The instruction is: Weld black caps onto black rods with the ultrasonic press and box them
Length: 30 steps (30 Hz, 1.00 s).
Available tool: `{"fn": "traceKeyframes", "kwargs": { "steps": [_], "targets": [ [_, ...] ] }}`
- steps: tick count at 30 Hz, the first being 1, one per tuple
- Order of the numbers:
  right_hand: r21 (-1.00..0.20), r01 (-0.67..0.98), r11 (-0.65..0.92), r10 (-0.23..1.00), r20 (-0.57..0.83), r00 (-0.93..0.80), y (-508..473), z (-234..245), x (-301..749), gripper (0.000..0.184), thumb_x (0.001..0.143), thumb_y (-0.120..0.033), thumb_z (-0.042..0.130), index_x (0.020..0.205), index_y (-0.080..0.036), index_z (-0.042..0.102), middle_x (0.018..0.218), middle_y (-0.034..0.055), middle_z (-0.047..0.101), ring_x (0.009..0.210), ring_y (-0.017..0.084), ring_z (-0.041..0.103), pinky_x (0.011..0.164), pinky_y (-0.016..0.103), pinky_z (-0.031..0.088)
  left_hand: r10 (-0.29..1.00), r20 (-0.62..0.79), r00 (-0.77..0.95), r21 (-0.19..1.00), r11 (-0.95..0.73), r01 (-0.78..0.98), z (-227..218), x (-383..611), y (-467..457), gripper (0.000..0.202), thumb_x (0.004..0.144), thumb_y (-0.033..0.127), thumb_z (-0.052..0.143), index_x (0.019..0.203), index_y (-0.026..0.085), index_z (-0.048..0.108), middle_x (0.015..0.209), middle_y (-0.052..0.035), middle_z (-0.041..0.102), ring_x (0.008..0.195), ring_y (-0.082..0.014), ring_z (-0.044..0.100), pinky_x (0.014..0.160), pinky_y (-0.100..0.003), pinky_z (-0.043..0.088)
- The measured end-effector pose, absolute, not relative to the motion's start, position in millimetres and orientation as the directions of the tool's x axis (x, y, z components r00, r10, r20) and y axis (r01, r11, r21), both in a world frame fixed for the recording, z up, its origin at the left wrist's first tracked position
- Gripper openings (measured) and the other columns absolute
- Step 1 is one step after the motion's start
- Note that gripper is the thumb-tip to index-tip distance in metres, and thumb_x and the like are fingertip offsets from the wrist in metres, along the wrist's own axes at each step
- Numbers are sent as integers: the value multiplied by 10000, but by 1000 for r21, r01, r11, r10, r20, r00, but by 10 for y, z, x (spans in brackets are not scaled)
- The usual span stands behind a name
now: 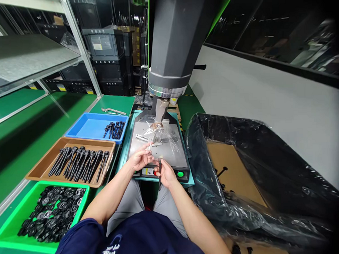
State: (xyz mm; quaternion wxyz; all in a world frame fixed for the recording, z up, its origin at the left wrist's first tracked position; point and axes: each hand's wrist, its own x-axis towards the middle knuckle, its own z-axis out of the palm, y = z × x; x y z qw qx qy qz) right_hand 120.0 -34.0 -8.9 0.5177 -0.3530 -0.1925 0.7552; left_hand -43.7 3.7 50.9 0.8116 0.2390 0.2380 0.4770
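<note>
My right hand [166, 174] is closed around a thin black rod [160, 184], held roughly upright at the front edge of the machine's metal base plate [137, 152]. My left hand [140, 158] is just to the left of it, palm turned inward, fingers loosely bent and apart. Nothing I can make out is gripped in it, though its fingertips are near a clear plastic sheet [172, 141] around the fixture. Above the plate hangs the machine's metal tip [161, 108], under a large grey head [170, 41].
On the left stand a blue tray [80, 130] and a brown tray [37, 172], both with black rods, and a green tray [6, 236] of black round parts. A wrench [113, 110] lies behind them. To the right is a black-lined bin [207, 177] with cardboard and black pieces. A green button [180, 174] sits on the machine's front.
</note>
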Motion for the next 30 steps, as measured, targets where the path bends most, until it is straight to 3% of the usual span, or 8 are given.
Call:
{"fn": "traceKeyframes", "kwargs": {
  "steps": [3,5,8,10,14,19,24,30],
  "targets": [
    [-537,-767,-352,930,-297,-218,-323,-38,1236,399,680,-511,803,901,-221,642,895,32,701,536,92,477,359,141,213,895,-132,427,659,401,-637,506,-411,1,656,718,136,763,1335,238,566,688,51,552,591,-78,540,733,-282,509],
    [-490,-815,-309,942,-278,-190,-363,-17,1281,438,713,-613,739,892,-226,641,961,58,712,558,111,475,351,152,208,897,-114,426,676,385,-628,482,-392,-16,696,728,154,776,1373,254,533,691,54,555,599,-81,558,744,-283,506],
    [-528,-816,-234,959,-265,-104,-388,27,1334,534,711,-730,674,896,-231,634,1069,87,707,589,128,492,343,165,190,892,-85,444,703,369,-608,439,-365,-38,718,737,170,790,1395,257,513,684,54,561,601,-88,577,726,-272,496],
    [-600,-778,-186,962,-271,-22,-349,74,1354,477,669,-633,766,885,-235,617,1065,76,707,572,117,480,342,163,175,882,-85,464,725,374,-578,410,-362,-45,719,735,184,801,1392,248,517,666,55,559,595,-95,582,714,-269,497],
    [-695,-708,-124,945,-299,129,-223,171,1387,466,535,-340,890,859,-218,578,818,8,666,493,64,406,344,139,176,859,-171,482,763,425,-487,357,-431,33,691,691,219,844,1326,216,572,785,-7,657,697,-139,645,718,-284,525],
    [-729,-674,-116,967,-238,92,-209,248,1438,495,545,-350,891,879,-216,552,687,-54,551,475,41,404,339,114,191,931,-263,253,712,364,-600,406,-572,441,413,793,406,751,1117,174,644,1076,-124,703,943,-220,697,790,-331,565],
    [-721,-675,-157,963,-265,59,-219,298,1470,502,521,-314,896,871,-207,552,714,-33,593,463,35,395,339,116,194,945,-321,64,712,285,-641,606,-576,930,281,782,324,768,944,145,625,884,-75,702,732,-165,691,639,-269,558],
    [-762,-632,-139,959,-263,105,-87,383,1509,571,492,-317,905,919,-196,545,723,-10,648,443,28,392,345,112,203,965,-220,-145,819,101,-565,822,-571,1177,196,758,198,768,805,138,587,626,16,601,490,-59,553,424,-139,381]
  ]
}}
